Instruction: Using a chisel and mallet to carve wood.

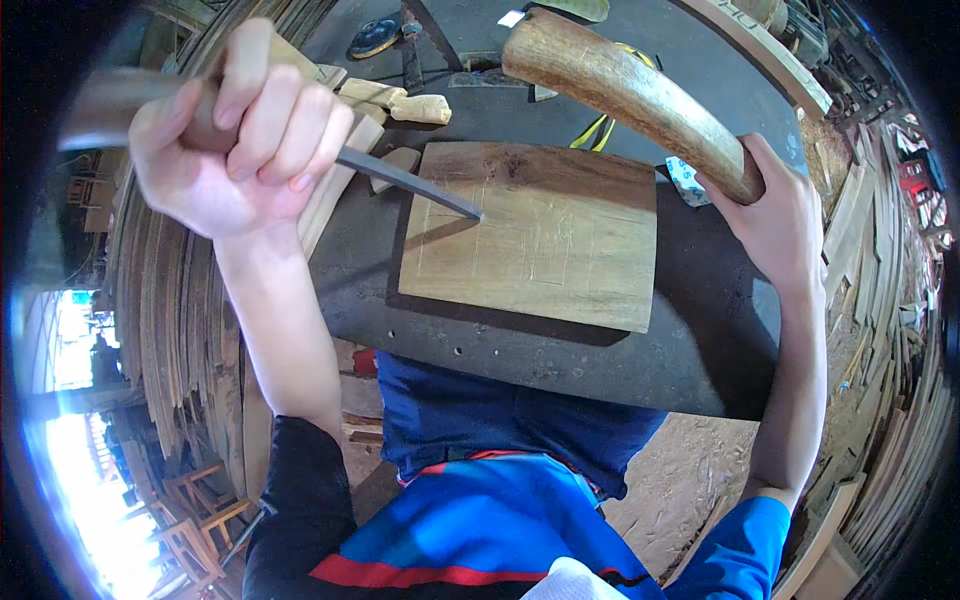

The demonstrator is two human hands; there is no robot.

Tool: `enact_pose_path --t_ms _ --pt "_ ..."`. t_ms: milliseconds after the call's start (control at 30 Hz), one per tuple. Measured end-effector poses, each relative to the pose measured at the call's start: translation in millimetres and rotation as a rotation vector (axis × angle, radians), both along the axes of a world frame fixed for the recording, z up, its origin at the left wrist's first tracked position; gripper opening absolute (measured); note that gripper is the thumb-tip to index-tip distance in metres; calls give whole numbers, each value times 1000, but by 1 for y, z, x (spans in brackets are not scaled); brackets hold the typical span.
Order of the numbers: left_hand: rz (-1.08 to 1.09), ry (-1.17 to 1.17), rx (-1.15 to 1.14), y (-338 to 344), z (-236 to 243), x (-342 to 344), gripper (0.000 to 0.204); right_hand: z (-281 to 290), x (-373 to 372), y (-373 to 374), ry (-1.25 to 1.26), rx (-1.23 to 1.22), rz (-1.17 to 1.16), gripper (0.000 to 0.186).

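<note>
My left hand (262,140) is wrapped round the wooden handle of a chisel (410,183). The narrow metal blade slants down to the right, and its tip is at the upper left part of a flat wooden board (540,250); whether it touches is hard to tell. Pale scratched or carved lines mark the board's face. On the right, my right hand (778,215) grips the near end of a thick, slightly curved wooden club (635,105). Its wide far end is raised over the table, up and to the right of the chisel tip.
The board lies on a dark table (470,345). Beyond its left corner are light wood blocks (420,108). A round disc (375,38), metal bars (480,72), a yellow strap (595,132) and a blue-white packet (686,182) lie around. Long planks (175,280) are stacked left.
</note>
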State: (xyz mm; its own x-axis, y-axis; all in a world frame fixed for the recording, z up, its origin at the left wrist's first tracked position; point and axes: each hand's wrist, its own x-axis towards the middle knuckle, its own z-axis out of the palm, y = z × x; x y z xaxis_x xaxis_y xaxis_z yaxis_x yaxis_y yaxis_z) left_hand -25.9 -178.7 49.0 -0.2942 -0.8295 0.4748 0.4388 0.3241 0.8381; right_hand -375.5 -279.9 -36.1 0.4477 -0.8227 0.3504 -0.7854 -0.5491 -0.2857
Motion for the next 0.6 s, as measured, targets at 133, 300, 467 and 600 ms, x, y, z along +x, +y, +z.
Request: enact_pose_path --t_ms 133,300,467,600 --pt "-15 38 35 -6 3 -1 29 6 2 -3 -2 -28 -10 34" --pt "28 64 74 8 5 -10 27 18 -1 5 -38 -78 -28 37" --pt "46 0 158 3 0 -20 22 63 7 26 -226 -146 21 40" --pt "135 -54 193 6 10 -40 21 154 23 63 -463 -130 -140 40"
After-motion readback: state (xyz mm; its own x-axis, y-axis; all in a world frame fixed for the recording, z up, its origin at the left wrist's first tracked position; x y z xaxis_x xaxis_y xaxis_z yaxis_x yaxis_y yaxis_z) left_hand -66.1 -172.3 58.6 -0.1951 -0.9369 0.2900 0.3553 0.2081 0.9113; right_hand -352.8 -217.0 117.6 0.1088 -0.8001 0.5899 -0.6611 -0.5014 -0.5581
